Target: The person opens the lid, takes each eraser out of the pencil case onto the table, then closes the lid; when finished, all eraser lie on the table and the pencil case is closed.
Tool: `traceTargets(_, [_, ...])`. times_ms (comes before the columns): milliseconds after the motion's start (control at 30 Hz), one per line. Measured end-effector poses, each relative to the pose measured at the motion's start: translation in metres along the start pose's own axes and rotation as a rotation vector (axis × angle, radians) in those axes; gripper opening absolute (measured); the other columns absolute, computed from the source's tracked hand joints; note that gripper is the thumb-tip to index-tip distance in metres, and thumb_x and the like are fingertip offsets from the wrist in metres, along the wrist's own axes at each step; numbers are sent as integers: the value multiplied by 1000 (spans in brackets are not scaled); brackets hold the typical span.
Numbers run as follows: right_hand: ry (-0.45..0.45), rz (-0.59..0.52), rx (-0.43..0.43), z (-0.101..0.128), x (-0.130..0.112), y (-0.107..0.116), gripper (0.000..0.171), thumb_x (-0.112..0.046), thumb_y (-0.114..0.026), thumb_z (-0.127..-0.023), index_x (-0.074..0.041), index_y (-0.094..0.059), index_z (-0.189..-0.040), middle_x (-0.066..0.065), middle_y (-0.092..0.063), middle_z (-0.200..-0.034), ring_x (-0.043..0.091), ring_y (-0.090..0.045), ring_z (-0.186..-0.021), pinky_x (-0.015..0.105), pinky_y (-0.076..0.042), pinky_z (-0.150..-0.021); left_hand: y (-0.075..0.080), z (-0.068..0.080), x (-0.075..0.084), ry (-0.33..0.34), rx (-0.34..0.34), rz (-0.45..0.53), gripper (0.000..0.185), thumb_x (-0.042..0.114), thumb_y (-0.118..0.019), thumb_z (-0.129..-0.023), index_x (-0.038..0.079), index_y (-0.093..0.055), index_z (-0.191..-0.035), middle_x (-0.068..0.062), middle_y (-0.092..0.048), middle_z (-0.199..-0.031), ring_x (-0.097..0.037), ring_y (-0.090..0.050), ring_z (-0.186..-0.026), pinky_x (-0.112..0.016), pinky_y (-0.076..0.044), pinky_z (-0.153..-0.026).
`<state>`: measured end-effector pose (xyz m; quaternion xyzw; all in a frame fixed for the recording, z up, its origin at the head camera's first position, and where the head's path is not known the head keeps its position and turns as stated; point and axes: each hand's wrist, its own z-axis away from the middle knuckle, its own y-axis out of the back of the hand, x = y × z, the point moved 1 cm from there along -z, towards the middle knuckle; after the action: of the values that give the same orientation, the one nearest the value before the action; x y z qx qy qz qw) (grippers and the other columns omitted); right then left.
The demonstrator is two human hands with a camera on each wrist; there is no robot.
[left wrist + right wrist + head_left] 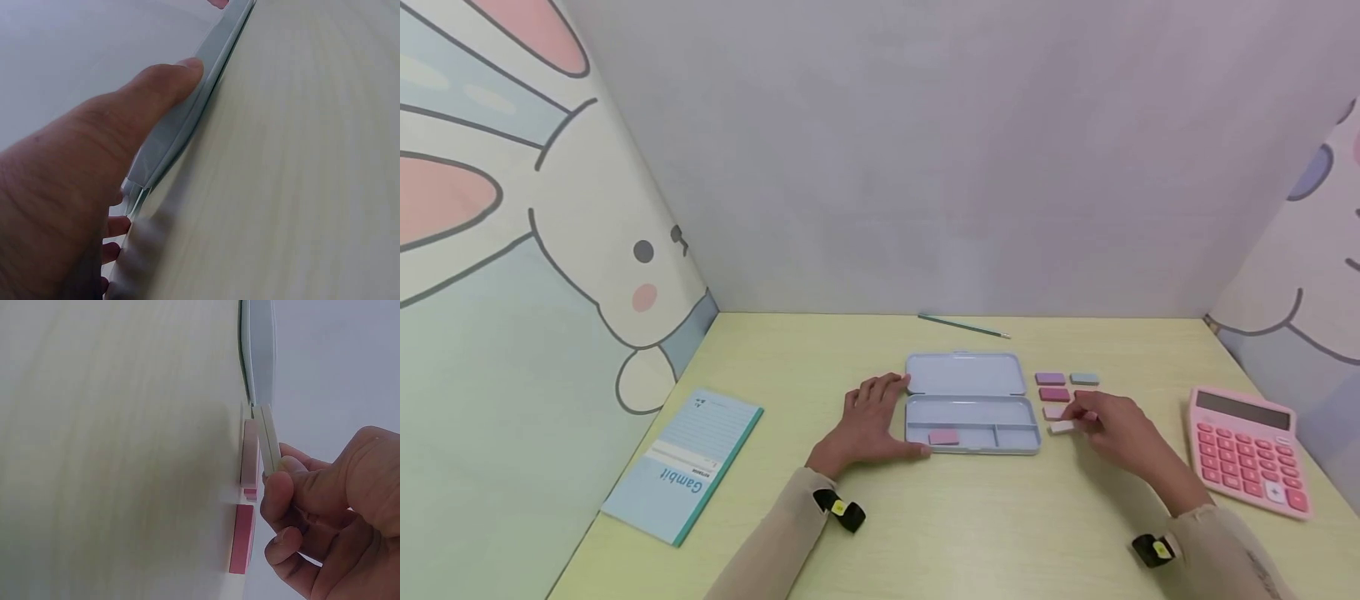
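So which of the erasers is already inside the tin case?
The pink eraser in the front left compartment of the open case. The other erasers lie on the table to the case's right, by the right hand.

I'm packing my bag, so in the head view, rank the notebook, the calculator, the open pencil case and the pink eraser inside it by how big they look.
1. Notebook
2. Open pencil case and calculator: look alike, too close to rank
3. Pink eraser
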<state>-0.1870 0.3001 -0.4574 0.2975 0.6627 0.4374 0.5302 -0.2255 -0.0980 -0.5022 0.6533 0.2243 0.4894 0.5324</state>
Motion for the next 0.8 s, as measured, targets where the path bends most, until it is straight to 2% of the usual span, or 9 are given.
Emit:
traceTargets(233, [11, -4, 0, 4, 3, -4, 27, 15, -69, -87, -8, -79, -96, 5, -76, -98, 20, -59, -86, 35, -52, -74, 0, -1, 0, 4, 1, -6, 118, 84, -69, -80, 26, -23, -172, -2, -29, -174, -32, -27, -161, -61, -29, -122])
traceTargets(400, [30, 14, 9, 6, 4, -6, 24, 14, -70, -87, -7, -80, -96, 5, -77, -97, 19, -61, -85, 41, -55, -76, 0, -1, -1, 3, 1, -9, 118, 85, -69, -80, 26, -24, -172, -2, -29, -174, -31, -27, -161, -60, -29, -122])
traceTargets(600, [81, 24, 29, 8, 6, -7, 16, 4, -79, -88, -9, -81, -98, 2, -77, -96, 11, -60, -81, 30, -51, -69, 1, 0, 0, 0, 3, -2, 118, 85, -69, -80, 26, -23, -172, -1, -29, -174, -33, -26, -161, -60, -28, -123])
traceTargets(800, [96, 11, 26, 9, 8, -8, 14, 0, -81, -88, -9, -81, -99, 1, -78, -96, 4, -54, -77, 27, -48, -66, -1, 0, -1, 0, 4, -4, 118, 85, -69, -80, 26, -23, -172, -1, -29, -174, -33, -27, -161, -61, -29, -123])
